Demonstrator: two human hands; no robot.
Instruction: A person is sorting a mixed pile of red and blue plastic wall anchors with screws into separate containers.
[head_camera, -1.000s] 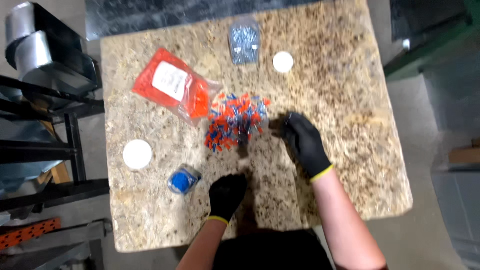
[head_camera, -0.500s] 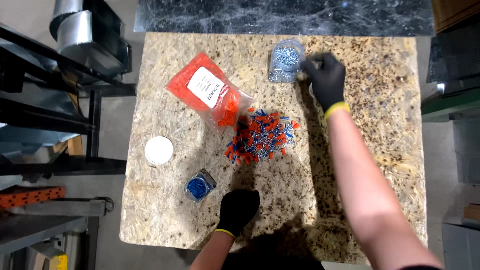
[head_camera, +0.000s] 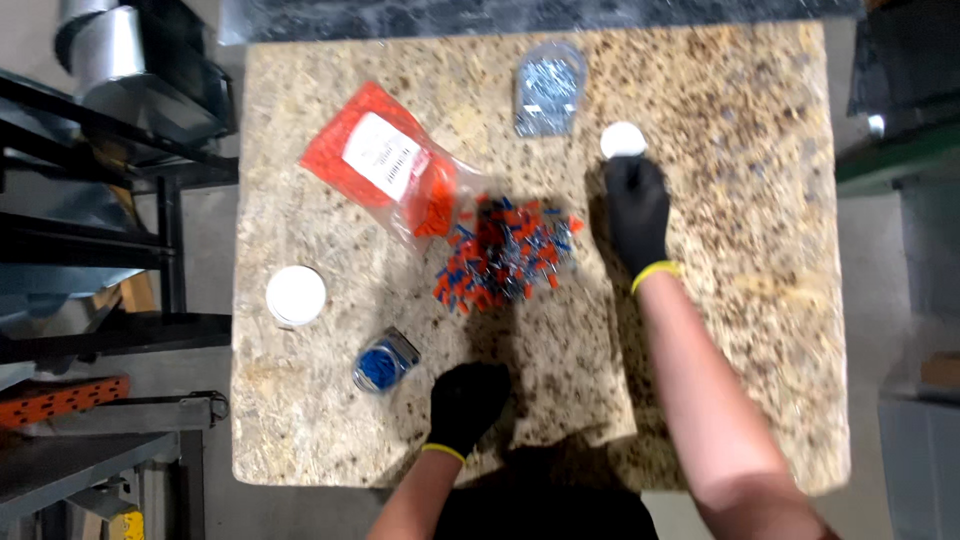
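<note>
Head view: the right hand (head_camera: 636, 208), in a black glove with a yellow cuff, reaches across the speckled stone tabletop (head_camera: 740, 300), its fingertips at the small white round lid (head_camera: 623, 139); whether it grips the lid cannot be told. The left hand (head_camera: 465, 404), gloved alike, rests loosely curled and empty near the small clear jar of blue pieces (head_camera: 384, 361). Between the hands lies a loose pile of orange and blue connectors (head_camera: 503, 252), beside a torn orange plastic bag (head_camera: 385, 165).
</note>
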